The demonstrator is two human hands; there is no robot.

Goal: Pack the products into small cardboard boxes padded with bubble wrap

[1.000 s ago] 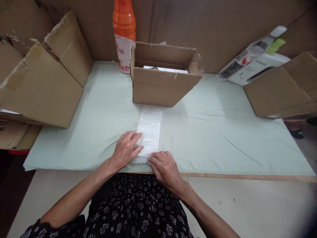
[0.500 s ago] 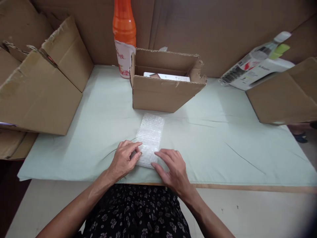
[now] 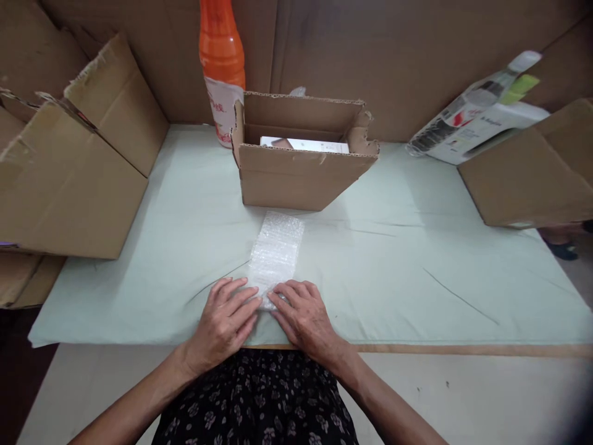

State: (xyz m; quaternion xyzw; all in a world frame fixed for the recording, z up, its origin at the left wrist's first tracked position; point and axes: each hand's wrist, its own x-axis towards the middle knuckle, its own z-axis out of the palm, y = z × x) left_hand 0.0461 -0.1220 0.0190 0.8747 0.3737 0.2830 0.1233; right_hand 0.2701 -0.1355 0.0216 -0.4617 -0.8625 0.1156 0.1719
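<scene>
A strip of clear bubble wrap (image 3: pixel 277 244) lies flat on the cloth-covered table, its near end close to the front edge. My left hand (image 3: pixel 227 315) is at the left corner of that near end, fingertips on the wrap and thumb tucked low. From the right, my right hand (image 3: pixel 303 315) holds the same end, with its fingers bent over the wrap and its thumb at the edge. Between the two hands the near end looks folded or bunched. The fingers partly cover it.
An upright open cardboard box (image 3: pixel 306 179) with a white box (image 3: pixel 303 145) inside stands beyond the wrap. Behind it is an orange bottle (image 3: pixel 222 62). Large cardboard boxes (image 3: pixel 69 179) stand left; at right are a clear bottle (image 3: pixel 467 111), a white container (image 3: pixel 500 127) and another carton (image 3: pixel 532 173).
Both hands have moved toward the near end of the bubble wrap and closer together. That end now looks folded or bunched between them, and the view has shifted slightly.
</scene>
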